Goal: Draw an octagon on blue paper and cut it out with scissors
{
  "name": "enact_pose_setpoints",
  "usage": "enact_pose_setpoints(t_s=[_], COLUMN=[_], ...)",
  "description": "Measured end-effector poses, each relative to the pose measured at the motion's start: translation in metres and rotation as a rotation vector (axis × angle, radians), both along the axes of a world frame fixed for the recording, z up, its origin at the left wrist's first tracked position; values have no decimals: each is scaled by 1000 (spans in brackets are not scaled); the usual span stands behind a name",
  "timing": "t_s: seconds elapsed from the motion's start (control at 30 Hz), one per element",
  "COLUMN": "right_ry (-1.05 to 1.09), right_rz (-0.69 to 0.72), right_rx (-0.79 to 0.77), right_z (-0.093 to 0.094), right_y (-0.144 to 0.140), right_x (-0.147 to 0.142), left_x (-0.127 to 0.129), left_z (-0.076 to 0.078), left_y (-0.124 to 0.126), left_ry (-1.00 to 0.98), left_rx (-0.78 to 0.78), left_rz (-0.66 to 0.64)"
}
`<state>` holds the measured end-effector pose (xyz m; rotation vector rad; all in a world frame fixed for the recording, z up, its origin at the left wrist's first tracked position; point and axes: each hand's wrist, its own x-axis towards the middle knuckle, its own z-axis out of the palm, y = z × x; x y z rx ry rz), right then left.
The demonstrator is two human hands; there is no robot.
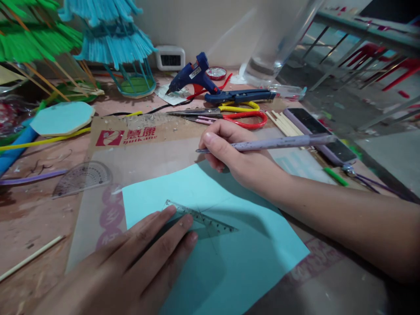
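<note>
Light blue paper [216,258] lies flat on a brown cardboard sheet [138,148] that serves as the work surface in the head view, its near corner running out of the frame. The left hand [131,267] rests palm down on the paper, fingers extended and close together, pressing on a clear plastic set square [203,221]; this flat pressure keeps both the set square and the paper from sliding. The right hand [236,155] hovers just beyond the paper's far edge and is closed in a writing grip around a lilac pen [278,142], whose tip points left and is held clear of the paper. A transparent protractor [83,177] lies on the cardboard to the left of the paper, within reach. Behind the right hand lie red-handled scissors [229,119] and yellow-handled scissors [236,106], touching each other, with a blue hot glue gun [197,76] propped on its stand farther back. Thin wooden sticks [284,124] lie beside a phone in a lilac case [320,133] at the right. At the far left stand a green fringed model [29,35] and a blue fringed model [114,41] built on stick frames. A single stick [31,258] lies on the bare table [29,218] at the left.
</note>
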<state>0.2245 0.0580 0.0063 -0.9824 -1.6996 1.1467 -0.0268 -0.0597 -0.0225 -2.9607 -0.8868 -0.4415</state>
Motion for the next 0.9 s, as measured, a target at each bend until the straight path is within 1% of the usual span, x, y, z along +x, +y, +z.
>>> enact_pose_setpoints(t_s=[0.1, 0.23, 0.27, 0.4, 0.47, 0.53, 0.63, 0.73, 0.9], right_ry=[-3, -53, -75, -130, -172, -194, -153, -123, -137], right_rz=[1, -16, 8, 211, 247, 245, 248, 249, 231], right_rx=[14, 45, 34, -2, 8, 2, -49, -107, -101], right_z=[2, 12, 14, 19, 19, 17, 15, 17, 20], right_y=[-2, -17, -22, -31, -29, -25, -21, -21, -23], right_x=[-1, -2, -2, 0, 1, 2, 1, -1, -2], left_x=[0, 1, 1, 0, 0, 0, -1, -1, 2], left_z=[0, 1, 1, 1, 1, 1, 0, 1, 5], left_y=[-1, -2, -2, -1, -1, -1, -1, -1, -2], left_ry=[-9, -24, -31, -44, -39, -31, -49, -26, -15], left_rx=[3, 16, 30, 56, 47, 34, 36, 37, 35], left_rz=[21, 11, 3, 4, 13, 24, 12, -7, 12])
